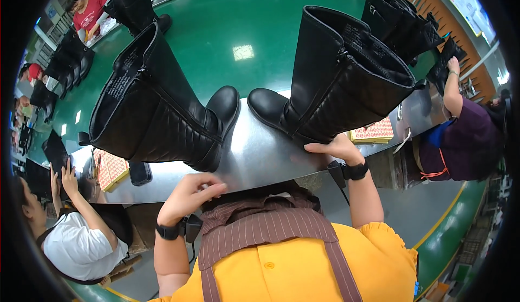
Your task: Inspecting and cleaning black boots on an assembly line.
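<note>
Two tall black boots stand upright on the metal table edge, toes turned toward each other. Both have quilted lower shafts and side zippers. At the heel of the right boot (346, 80), my right hand (342, 149) grips low down, thumb on the near side; the shaft hides most of its fingers. My left hand (190, 194) is at the table's front edge, just below the heel of the left boot (157, 112) and apart from it. Its thumb sticks out, its fingers are loosely bent and apart, and nothing is in it.
A green belt (254, 37) runs behind the metal ledge (254, 164). Red-patterned sheet stacks lie left (111, 169) and right (374, 131); a black phone (141, 173) is beside the left one. More boots (398, 23) stand farther back. Co-workers sit on both sides.
</note>
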Tool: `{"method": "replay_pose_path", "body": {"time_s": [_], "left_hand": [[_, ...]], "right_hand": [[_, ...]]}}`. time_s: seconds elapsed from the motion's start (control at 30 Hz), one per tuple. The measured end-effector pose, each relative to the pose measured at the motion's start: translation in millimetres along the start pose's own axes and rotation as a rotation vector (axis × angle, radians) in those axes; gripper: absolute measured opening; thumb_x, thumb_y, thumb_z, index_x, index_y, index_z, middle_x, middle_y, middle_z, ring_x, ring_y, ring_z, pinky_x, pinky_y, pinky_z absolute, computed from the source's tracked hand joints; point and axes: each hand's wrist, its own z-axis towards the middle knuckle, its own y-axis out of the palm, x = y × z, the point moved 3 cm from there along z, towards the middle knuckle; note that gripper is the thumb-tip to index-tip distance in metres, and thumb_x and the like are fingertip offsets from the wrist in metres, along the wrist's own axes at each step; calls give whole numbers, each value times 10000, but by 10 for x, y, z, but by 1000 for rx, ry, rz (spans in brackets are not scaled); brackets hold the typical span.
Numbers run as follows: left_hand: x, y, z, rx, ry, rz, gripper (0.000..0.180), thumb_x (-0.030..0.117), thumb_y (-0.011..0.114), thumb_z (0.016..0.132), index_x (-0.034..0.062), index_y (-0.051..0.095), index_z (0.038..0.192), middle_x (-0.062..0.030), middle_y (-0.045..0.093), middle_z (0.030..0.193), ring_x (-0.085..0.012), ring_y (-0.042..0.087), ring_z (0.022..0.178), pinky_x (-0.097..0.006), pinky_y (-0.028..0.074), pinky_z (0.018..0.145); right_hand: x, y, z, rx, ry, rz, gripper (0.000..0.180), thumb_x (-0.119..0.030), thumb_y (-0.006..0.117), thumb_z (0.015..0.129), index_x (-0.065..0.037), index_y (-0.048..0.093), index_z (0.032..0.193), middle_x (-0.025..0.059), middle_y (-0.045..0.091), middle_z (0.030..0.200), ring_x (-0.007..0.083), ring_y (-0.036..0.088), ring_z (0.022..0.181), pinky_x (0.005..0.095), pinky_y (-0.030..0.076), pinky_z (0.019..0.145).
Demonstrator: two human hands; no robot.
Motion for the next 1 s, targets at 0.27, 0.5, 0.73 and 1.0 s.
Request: {"method": "replay_pose_path", "body": {"time_s": [0.27,0.5,0.73,1.0], "left_hand": [[-396,-389,-148,672,371,289,777,263,889,685,-46,510,1288,-194,605,1258,-188,610,1054,-330,493,874],[-281,-54,547,521,370,-323,438,159,812,807,-24,635,1163,-67,680,1127,-173,640,1008,-320,502,902],[7,271,423,244,458,-1065,415,95,662,922,38,544,1315,-80,611,1250,-202,599,1133,-385,492,1001],[160,328,387,115,572,-1107,408,157,585,969,21,506,1346,-119,596,1279,-253,585,1173,-457,479,1020]], "right_hand": [[-62,271,82,-2,94,14,531,-197,862,741,46,652,1164,82,687,1123,150,621,1020,310,489,927],[-45,835,193,167,11,209,387,-119,797,797,9,671,1140,63,694,1087,127,641,940,286,517,861],[-233,1006,94,-37,132,1093,417,-234,592,924,33,595,1244,122,679,1156,244,638,1093,403,494,975],[-315,1052,125,-13,-13,1079,485,-359,562,904,16,629,1204,103,680,1187,240,638,1098,378,465,988]]}}
